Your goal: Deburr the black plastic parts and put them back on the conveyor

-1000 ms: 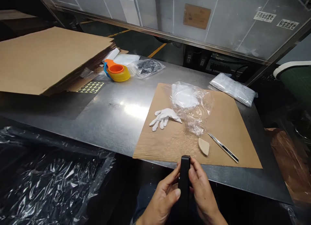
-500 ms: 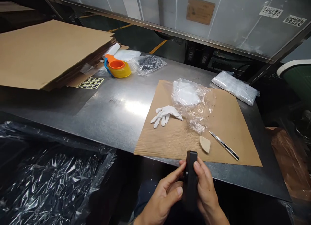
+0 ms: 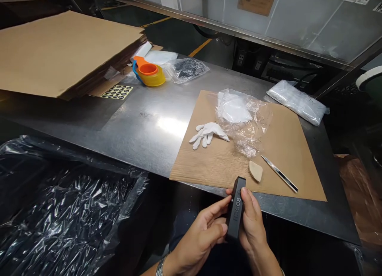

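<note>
Both my hands hold a narrow black plastic part (image 3: 236,208) with white lettering on its edge, just in front of the metal table's near edge. My left hand (image 3: 203,238) grips it from the left with thumb and fingers. My right hand (image 3: 251,224) wraps it from the right, fingers over the top. Beyond it a brown cardboard sheet (image 3: 286,148) lies on the table, carrying a white glove (image 3: 209,133), a crumpled clear plastic bag (image 3: 241,121), a small beige wedge (image 3: 256,170) and a thin metal tool (image 3: 279,173).
The steel table (image 3: 143,125) also holds a stack of cardboard sheets (image 3: 59,49), a sticker sheet (image 3: 117,92), a yellow tape roll with an orange cup (image 3: 149,73), and bagged parts (image 3: 186,68) (image 3: 298,103). A bin lined with black plastic film (image 3: 59,216) stands at lower left.
The black part has turned in my hands, so the lettered edge now faces up. The view has tilted down and shifted slightly.
</note>
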Demonstrator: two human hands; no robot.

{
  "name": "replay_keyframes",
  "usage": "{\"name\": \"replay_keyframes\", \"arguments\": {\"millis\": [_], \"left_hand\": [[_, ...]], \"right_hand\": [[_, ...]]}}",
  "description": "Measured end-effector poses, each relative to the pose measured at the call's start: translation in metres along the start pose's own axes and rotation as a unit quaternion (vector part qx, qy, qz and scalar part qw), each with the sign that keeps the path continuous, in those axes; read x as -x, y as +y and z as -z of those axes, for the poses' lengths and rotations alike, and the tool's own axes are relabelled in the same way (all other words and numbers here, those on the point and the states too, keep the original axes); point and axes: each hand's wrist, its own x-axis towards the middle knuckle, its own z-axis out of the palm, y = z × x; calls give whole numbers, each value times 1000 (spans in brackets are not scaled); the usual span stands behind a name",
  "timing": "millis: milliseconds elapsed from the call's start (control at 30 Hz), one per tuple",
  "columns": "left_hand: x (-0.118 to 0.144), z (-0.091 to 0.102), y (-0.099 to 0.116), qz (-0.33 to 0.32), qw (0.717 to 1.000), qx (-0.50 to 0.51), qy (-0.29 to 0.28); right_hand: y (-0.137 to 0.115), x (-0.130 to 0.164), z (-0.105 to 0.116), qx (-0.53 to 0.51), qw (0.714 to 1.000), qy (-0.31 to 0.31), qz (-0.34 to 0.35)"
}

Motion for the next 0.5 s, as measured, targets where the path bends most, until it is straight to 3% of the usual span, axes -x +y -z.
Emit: {"name": "replay_keyframes", "arguments": {"millis": [500], "left_hand": [[2,-1,0,19,999,44,11]], "right_hand": [[4,1,1,4,1000,-5,25]]}}
